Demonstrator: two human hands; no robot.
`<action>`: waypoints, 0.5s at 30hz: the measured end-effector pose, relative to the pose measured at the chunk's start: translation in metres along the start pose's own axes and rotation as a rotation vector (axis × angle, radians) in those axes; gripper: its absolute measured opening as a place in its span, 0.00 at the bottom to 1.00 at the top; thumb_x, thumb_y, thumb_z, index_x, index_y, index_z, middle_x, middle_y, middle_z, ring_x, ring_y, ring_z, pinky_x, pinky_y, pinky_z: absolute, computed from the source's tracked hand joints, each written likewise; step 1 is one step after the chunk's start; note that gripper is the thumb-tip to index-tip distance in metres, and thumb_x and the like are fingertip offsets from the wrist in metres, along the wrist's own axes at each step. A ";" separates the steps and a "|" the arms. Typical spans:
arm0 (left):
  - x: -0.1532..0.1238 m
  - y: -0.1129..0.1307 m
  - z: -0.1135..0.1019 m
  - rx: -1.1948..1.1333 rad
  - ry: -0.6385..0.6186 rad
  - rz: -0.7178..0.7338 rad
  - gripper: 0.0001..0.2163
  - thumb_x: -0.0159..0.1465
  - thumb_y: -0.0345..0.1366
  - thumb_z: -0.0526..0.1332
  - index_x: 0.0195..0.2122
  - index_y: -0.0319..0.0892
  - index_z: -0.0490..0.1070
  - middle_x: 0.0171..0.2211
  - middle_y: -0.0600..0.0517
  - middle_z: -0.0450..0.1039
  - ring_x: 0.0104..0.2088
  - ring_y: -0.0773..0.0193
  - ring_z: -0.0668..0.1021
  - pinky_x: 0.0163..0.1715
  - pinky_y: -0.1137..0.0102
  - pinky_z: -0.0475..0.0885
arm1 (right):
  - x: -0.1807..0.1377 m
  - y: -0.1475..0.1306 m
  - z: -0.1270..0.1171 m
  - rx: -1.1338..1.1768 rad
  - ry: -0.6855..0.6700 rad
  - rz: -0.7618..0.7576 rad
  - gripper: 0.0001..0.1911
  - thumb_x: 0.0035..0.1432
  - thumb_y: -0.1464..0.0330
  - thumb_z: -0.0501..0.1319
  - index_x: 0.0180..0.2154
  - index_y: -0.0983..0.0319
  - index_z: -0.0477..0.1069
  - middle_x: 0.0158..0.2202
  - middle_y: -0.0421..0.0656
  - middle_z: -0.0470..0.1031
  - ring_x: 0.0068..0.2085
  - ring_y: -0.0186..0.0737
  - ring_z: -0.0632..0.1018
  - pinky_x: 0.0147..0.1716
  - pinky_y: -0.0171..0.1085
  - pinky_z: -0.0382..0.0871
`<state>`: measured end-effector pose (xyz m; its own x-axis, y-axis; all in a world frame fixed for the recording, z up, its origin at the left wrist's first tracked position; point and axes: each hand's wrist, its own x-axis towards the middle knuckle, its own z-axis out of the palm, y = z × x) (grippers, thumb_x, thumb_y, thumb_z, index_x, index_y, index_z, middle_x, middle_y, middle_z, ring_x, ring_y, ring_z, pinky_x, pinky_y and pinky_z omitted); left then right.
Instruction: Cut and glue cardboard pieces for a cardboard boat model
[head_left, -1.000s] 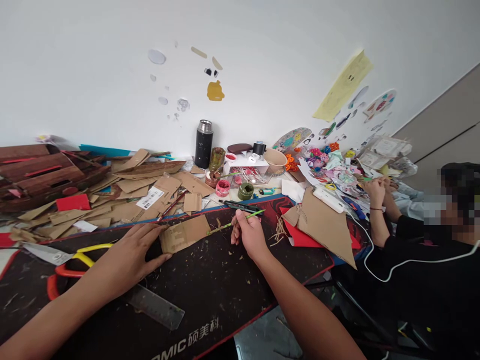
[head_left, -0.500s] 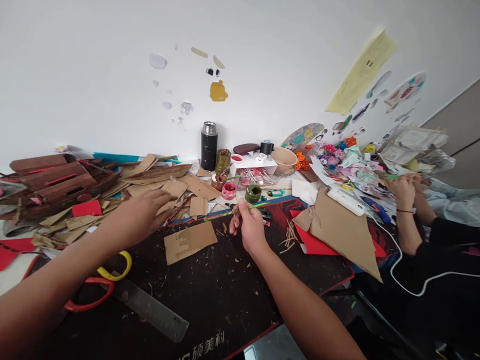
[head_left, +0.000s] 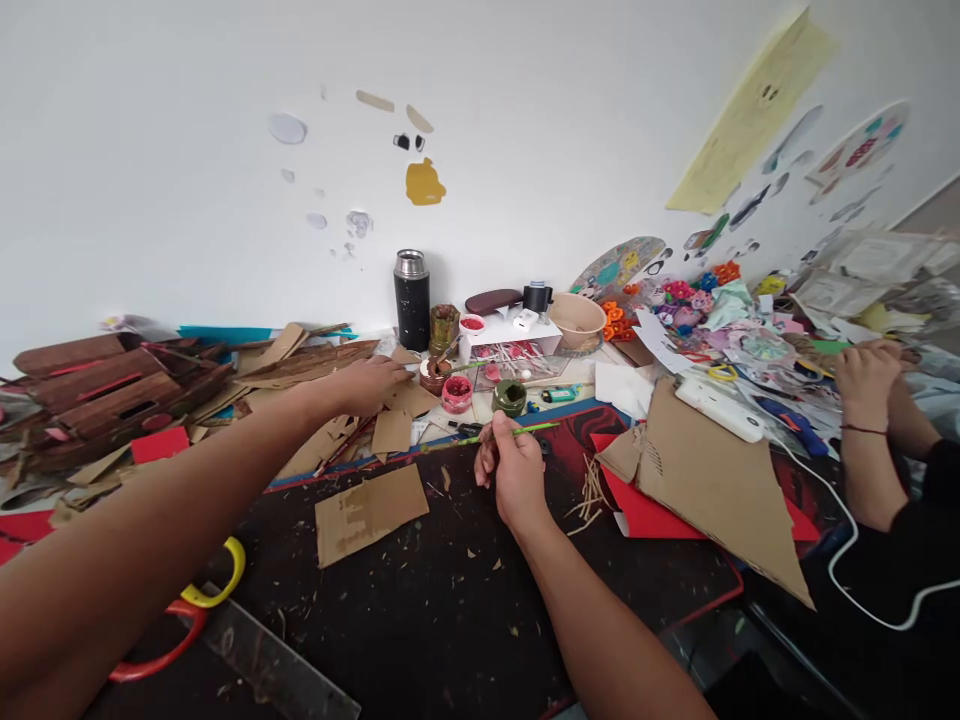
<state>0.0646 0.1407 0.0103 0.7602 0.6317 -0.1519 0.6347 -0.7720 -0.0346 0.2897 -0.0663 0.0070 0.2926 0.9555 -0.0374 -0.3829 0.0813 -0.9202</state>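
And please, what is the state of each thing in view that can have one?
Thin green stick: gripped in right hand
Left hand: at brown cardboard scraps, grip unclear
Flat brown cardboard rectangle: lying on black mat, untouched
Red-and-yellow-handled scissors: handles apart, blades hidden
Round green paint jar: open
Round pink paint jar: open
Black cylindrical flask: upright

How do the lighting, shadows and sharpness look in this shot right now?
In the head view, light is fairly even across the white wall, with a soft shadow to the right of the black thermos; in the same head view, the left hand looks slightly soft; also in the head view, wide-angle stretch seems to enlarge the left forearm toward the lower-left corner.
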 end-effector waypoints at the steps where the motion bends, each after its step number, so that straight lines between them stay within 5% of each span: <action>1: 0.001 0.000 -0.001 0.003 -0.004 0.008 0.35 0.54 0.29 0.63 0.66 0.44 0.70 0.63 0.40 0.76 0.62 0.44 0.76 0.63 0.55 0.70 | -0.001 0.000 0.000 0.000 -0.003 0.000 0.29 0.58 0.42 0.71 0.26 0.60 0.71 0.14 0.30 0.60 0.12 0.30 0.65 0.11 0.29 0.54; 6: -0.010 -0.001 -0.016 0.013 0.034 0.016 0.34 0.56 0.32 0.63 0.67 0.42 0.68 0.63 0.39 0.75 0.62 0.43 0.75 0.63 0.54 0.70 | -0.004 -0.002 0.000 0.021 -0.003 -0.014 0.30 0.59 0.41 0.70 0.27 0.60 0.71 0.14 0.31 0.61 0.12 0.30 0.65 0.11 0.29 0.55; 15: -0.045 0.003 -0.043 -0.108 0.299 -0.047 0.32 0.60 0.38 0.61 0.67 0.38 0.64 0.66 0.37 0.71 0.68 0.44 0.71 0.69 0.52 0.65 | -0.007 0.000 0.001 0.043 -0.008 -0.025 0.29 0.59 0.42 0.71 0.27 0.60 0.71 0.14 0.31 0.61 0.12 0.30 0.65 0.11 0.29 0.54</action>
<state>0.0383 0.1124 0.0598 0.7265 0.6717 0.1450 0.6693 -0.7394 0.0724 0.2866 -0.0726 0.0076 0.2953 0.9553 -0.0107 -0.4126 0.1175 -0.9033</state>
